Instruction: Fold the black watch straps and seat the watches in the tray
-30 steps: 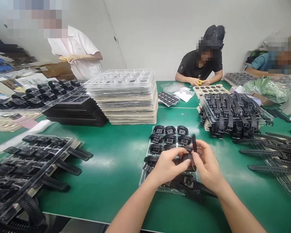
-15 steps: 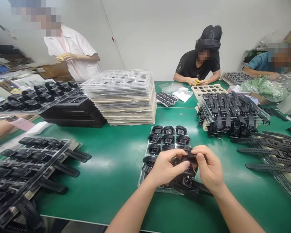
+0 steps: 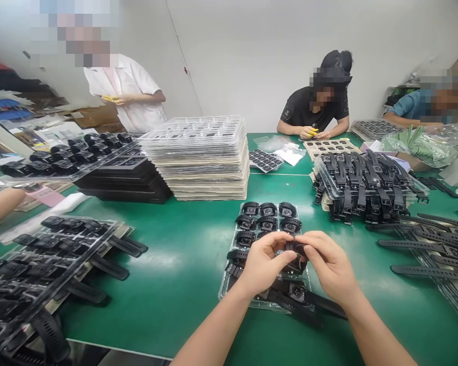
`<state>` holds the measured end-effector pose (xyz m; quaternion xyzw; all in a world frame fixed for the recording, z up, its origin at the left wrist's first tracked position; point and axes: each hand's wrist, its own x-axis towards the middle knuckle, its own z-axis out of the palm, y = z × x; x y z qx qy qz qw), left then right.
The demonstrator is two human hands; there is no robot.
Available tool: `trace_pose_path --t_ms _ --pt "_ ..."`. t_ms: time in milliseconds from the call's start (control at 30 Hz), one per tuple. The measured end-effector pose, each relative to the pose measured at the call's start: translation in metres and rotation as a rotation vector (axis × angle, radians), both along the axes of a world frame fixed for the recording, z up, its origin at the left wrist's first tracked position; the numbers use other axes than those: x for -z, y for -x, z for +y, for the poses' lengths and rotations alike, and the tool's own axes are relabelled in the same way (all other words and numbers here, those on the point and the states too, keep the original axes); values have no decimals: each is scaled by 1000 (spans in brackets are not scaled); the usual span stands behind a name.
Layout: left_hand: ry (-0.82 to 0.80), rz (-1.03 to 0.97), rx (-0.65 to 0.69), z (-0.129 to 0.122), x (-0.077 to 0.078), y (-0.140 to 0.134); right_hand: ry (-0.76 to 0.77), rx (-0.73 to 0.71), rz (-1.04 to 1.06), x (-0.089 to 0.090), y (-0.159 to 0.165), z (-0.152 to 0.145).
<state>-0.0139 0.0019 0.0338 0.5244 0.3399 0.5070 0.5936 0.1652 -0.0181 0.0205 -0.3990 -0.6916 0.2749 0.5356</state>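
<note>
Over a clear plastic tray [image 3: 224, 291] of black smartwatches, my left hand [image 3: 265, 262] and my right hand [image 3: 330, 264] meet at one watch's black strap [image 3: 296, 247]. Both hands are closed on it, thumbs and fingers pinching the strap ends; the exact join is hidden by fingers. Below them in the tray, a watch lies face down with its strap [image 3: 324, 303] stretched out past the tray's right edge. Farther back, rows of watches have looped straps, such as the watch [image 3: 267, 223] in the second row.
Trays of watches with straps hanging out stand at left [image 3: 76, 254] and right [image 3: 438, 249]. Behind are a tall stack of plastic trays [image 3: 209, 168] and a pile of strapped watches [image 3: 361, 188]. Several co-workers sit or stand around the green table [image 3: 168, 290].
My right hand has shifted slightly left, closer to my left hand, and the strap between them sits lower and flatter. The whole view has tilted a little upward.
</note>
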Motion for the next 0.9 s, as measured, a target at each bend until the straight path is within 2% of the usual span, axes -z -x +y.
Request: trace_pose_path --t_ms 100,233,300,533,667,767,900 --pt "54 -81 33 1 -1 0 -36 17 27 -2 -2 0" --pt "96 -77 13 2 -1 3 52 -133 -10 -11 -11 0" --pt "117 -70 -5 3 -1 4 98 -164 -30 -14 -14 0" --pt "141 -41 97 8 4 -1 73 -58 62 -2 -7 8" --pt "206 -38 146 3 11 -3 130 -6 140 9 -4 6" --pt "222 41 223 -2 11 0 181 25 244 14 -3 0" --pt "175 184 218 -7 10 7 182 25 241 15 -1 -6"
